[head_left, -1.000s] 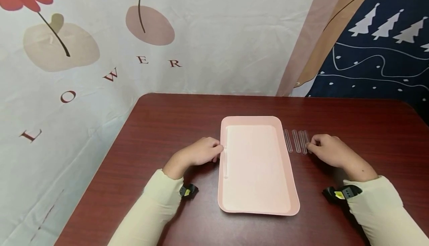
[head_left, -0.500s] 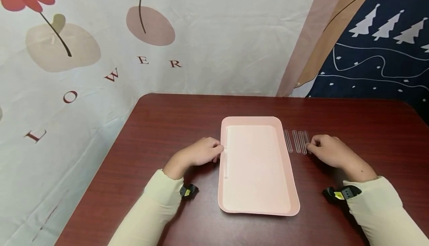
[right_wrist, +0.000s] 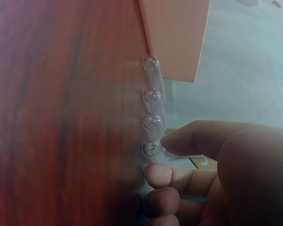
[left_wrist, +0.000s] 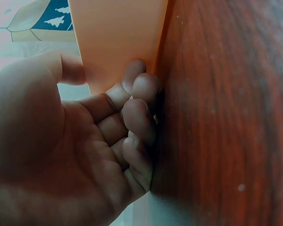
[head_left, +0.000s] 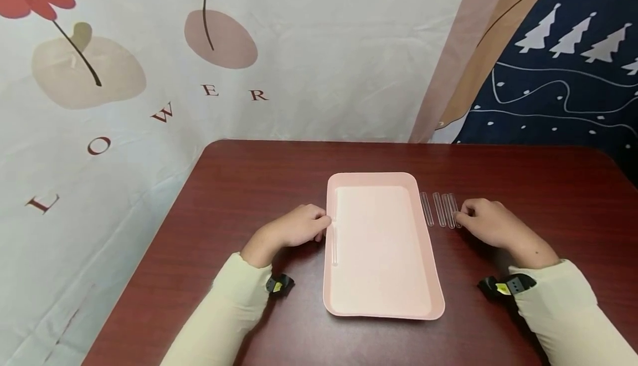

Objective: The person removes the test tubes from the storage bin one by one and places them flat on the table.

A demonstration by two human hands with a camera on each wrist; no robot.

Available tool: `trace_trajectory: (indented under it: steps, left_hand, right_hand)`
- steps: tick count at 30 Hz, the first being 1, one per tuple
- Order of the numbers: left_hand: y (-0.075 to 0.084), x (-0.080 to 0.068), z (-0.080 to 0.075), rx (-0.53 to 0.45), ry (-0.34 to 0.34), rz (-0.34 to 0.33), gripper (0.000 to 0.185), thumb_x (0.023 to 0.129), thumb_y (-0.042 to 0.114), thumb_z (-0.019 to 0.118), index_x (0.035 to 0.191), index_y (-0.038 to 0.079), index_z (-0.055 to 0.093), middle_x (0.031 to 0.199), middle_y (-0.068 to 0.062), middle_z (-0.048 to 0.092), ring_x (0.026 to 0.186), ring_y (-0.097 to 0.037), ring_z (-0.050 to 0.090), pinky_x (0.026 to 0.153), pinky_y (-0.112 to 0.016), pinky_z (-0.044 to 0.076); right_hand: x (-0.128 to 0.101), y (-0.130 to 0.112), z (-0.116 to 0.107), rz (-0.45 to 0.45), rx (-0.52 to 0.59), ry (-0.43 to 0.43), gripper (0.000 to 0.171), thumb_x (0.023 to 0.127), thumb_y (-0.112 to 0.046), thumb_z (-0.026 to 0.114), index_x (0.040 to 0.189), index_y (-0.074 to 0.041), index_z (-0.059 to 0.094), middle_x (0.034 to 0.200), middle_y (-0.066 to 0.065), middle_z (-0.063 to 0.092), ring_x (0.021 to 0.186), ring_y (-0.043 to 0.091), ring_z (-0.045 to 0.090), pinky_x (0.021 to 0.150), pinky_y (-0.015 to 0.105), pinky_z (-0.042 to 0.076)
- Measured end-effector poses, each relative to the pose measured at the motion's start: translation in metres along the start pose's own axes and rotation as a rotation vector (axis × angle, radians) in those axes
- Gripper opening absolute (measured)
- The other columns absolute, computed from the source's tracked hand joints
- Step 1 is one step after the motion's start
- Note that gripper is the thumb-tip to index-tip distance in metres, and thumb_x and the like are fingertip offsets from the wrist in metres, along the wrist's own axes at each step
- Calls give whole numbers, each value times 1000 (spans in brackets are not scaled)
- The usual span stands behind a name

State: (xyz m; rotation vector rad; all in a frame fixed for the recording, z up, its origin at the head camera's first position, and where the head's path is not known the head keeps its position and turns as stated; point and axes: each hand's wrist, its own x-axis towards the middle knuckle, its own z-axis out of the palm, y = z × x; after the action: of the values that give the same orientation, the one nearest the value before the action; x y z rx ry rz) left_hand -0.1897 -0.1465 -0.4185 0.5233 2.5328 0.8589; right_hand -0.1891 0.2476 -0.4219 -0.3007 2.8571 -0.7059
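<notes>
My left hand (head_left: 298, 225) holds the left rim of the pink tray (head_left: 381, 255). In the left wrist view the thumb is at the rim and the curled fingers lie against the outer wall. To the right of the tray, several clear glass test tubes (head_left: 426, 209) lie side by side on the table. My right hand (head_left: 488, 223) pinches the rightmost test tube (right_wrist: 152, 148) between thumb and index finger. Its rounded end shows in the right wrist view, and the thumb partly covers its side. Inside the tray, two clear tubes (head_left: 335, 244) lie end to end along the left wall.
The dark red wooden table (head_left: 259, 172) extends around the tray and both arms. Behind it hangs a printed cloth (head_left: 339, 78) with letters and flowers, and a navy cloth (head_left: 558, 89) with white trees at the right.
</notes>
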Motion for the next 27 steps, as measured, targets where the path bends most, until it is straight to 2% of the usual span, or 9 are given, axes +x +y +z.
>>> trace_trajectory:
  steps: [11,27]
  left_hand:
    - [0,1,0,3,2,0,37,94,22,39,65,11,60,60,1,57,54,-11,47,60,-27,43]
    - [0,0,0,8,1,-4,37,94,23,40,66,11,61,60,1,57,55,-12,48,60,-27,43]
  right_hand:
    - [-3,-3,-5,2,-20,29,27,96,-22,54,72,-10,57,57,1,47,55,17,45,52,31,36]
    - [-13,-32,-14,-22,-75,77,20,96,-24,56,85,-8,60,57,0,50,56,16,46,51,31,36]
